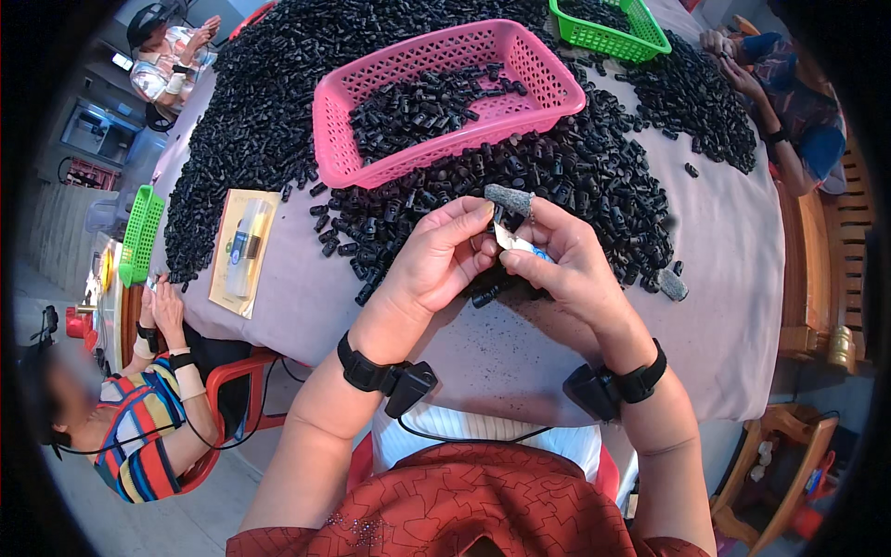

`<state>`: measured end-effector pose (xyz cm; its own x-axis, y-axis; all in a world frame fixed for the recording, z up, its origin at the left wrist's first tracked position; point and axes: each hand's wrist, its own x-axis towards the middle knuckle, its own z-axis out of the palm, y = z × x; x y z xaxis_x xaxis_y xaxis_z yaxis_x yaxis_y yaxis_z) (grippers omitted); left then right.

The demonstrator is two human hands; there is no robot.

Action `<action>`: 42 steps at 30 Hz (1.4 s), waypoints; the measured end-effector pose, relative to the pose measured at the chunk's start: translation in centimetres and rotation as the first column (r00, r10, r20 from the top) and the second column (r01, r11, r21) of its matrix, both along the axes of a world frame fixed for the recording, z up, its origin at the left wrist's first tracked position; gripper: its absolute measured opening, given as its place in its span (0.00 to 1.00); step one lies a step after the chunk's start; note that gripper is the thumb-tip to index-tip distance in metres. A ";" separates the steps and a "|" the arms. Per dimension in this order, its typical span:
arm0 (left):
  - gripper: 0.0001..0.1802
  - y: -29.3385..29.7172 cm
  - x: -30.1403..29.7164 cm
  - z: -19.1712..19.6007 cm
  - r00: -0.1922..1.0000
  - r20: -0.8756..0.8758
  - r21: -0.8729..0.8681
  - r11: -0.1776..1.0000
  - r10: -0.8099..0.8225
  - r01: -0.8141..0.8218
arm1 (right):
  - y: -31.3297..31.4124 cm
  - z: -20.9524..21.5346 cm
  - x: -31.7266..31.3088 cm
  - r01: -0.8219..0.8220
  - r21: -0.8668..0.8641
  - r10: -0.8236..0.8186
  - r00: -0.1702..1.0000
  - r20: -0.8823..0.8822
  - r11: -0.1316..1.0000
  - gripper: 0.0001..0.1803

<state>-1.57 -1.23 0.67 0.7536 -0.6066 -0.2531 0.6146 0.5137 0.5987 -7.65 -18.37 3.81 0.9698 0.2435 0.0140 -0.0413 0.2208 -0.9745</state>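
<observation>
My left hand [450, 255] is closed in a pinch on a small black plastic piece, mostly hidden by the fingers. Against it, my right hand [575, 265] grips a small blade [517, 244] with a pale tip and a white-and-blue wrapped end. A grey fabric finger cover [510, 199] sits on my right index finger. Both hands meet over the near edge of a large heap of small black cylindrical plastic parts [594, 195]. Below them, fine black shavings [520, 339] are scattered on the pale tablecloth [724, 325].
A pink perforated basket [557, 97] of black parts stands beyond my hands, a green basket [650, 46] farther right. A yellow envelope [232, 288] with a clear tube [247, 246] lies at left. Another grey finger cover [672, 285] rests at right. Co-workers [139, 418] sit around the table.
</observation>
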 end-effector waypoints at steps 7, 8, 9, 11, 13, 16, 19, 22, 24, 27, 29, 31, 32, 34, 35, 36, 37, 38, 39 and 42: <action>0.04 0.0 0.1 -0.2 1.000 0.013 0.018 1.000 -0.003 0.003 | -0.1 0.4 -0.1 0.000 -0.010 0.000 1.000 0.007 1.000 0.24; 0.04 0.0 0.1 -0.2 1.000 0.014 0.017 1.000 -0.003 0.003 | -0.2 0.3 0.0 0.000 -0.021 0.001 1.000 0.008 1.000 0.23; 0.04 0.0 0.1 -0.1 1.000 0.022 0.007 1.000 -0.012 0.012 | -0.3 0.2 0.0 -0.001 -0.032 0.001 1.000 0.008 0.999 0.21; 0.05 0.1 0.0 -0.1 0.999 0.031 -0.002 1.000 -0.019 0.019 | -0.3 0.1 0.1 0.030 0.004 -0.030 0.999 -0.018 1.000 0.20; 0.05 0.1 -0.1 -0.1 0.998 0.026 -0.017 0.998 -0.056 0.057 | -0.5 -0.3 0.2 0.075 -0.026 -0.076 0.995 -0.060 0.997 0.18; 0.05 0.0 -0.1 0.1 1.000 0.009 -0.004 1.000 -0.029 0.030 | -0.6 -0.2 0.1 0.044 -0.048 -0.046 0.998 -0.048 0.998 0.20; 0.05 0.0 0.0 0.0 1.000 0.026 0.004 1.000 -0.015 0.015 | -0.1 0.4 0.0 0.011 0.035 -0.012 1.000 0.017 0.999 0.23; 0.05 0.0 0.0 -0.3 0.998 0.053 -0.008 1.000 -0.021 0.021 | 0.0 0.3 0.0 0.010 0.011 -0.010 1.000 0.011 1.000 0.25; 0.05 0.0 0.0 -0.2 0.998 0.061 0.003 1.000 -0.021 0.020 | 0.0 0.3 -0.1 0.005 0.004 -0.005 1.000 0.008 1.000 0.25; 0.05 0.0 0.0 -0.1 0.998 0.065 0.014 1.000 -0.019 0.018 | 0.0 0.4 0.0 0.008 0.001 -0.008 1.000 0.003 1.000 0.24; 0.04 0.1 -0.1 0.0 0.998 0.061 0.017 1.000 -0.017 0.016 | -0.2 0.3 0.0 0.015 0.006 -0.015 1.000 0.001 1.000 0.24; 0.04 0.1 -0.2 0.1 0.994 0.093 -0.036 0.997 -0.065 0.068 | -0.8 -0.1 0.3 0.042 -0.031 -0.044 0.996 -0.072 0.999 0.23; 0.04 0.1 -0.2 0.1 0.993 0.094 -0.037 0.997 -0.065 0.069 | -0.8 -0.2 0.3 0.043 -0.031 -0.045 0.996 -0.071 0.999 0.23; 0.04 0.1 -0.1 0.1 0.997 0.068 -0.044 0.998 -0.033 0.036 | -0.7 -0.3 0.3 0.046 -0.018 -0.047 0.997 -0.059 0.999 0.22; 0.04 0.1 0.0 0.1 0.997 0.067 -0.044 0.998 -0.032 0.035 | -0.7 -0.1 0.2 0.010 -0.009 -0.011 0.998 -0.062 1.000 0.25; 0.04 0.2 0.0 0.0 0.998 0.056 -0.049 0.998 -0.028 0.031 | -0.5 0.1 0.0 0.009 -0.009 -0.010 0.998 -0.063 1.000 0.25; 0.05 0.2 0.0 -0.1 0.999 0.045 -0.055 0.998 -0.025 0.027 | -0.2 0.4 -0.2 0.000 0.035 0.002 0.999 -0.044 0.999 0.26; 0.05 0.2 0.0 -0.1 0.999 0.045 -0.055 0.998 -0.023 0.025 | 0.0 0.6 -0.3 -0.011 0.078 0.013 1.000 -0.025 0.997 0.27; 0.05 0.1 0.0 -0.1 0.999 0.031 -0.049 0.998 -0.025 0.026 | -0.1 0.3 -0.2 -0.030 0.046 0.031 0.999 -0.015 0.998 0.28; 0.05 0.0 0.0 0.1 0.999 0.001 -0.050 0.998 -0.034 0.034 | 0.3 0.2 -0.1 0.024 -0.007 -0.024 1.000 0.002 1.000 0.31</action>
